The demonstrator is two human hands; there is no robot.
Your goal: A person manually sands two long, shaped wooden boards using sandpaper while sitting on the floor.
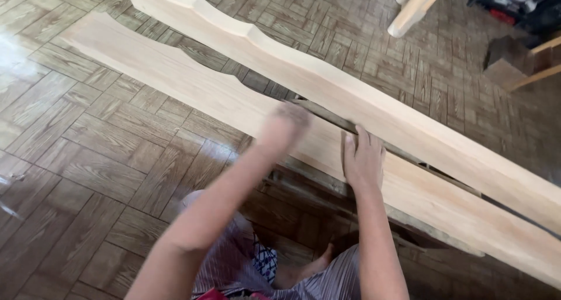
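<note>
Pale board (193, 89) runs diagonally from upper left to lower right beneath both hands, right hand (363, 159) pressed flat on it, blurred left hand (284, 127) of unclear grip touching its upper edge.

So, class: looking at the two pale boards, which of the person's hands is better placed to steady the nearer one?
Probably the right hand: it lies flat and sharp on the nearer board. The left hand is blurred over that board, so its contact is unclear.

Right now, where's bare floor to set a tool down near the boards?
Open parquet floor lies left of the near board, beside the left hand. More bare floor beyond the far board. Crowded: the narrow gap between boards by the right hand, and the top-right corner clutter.
</note>
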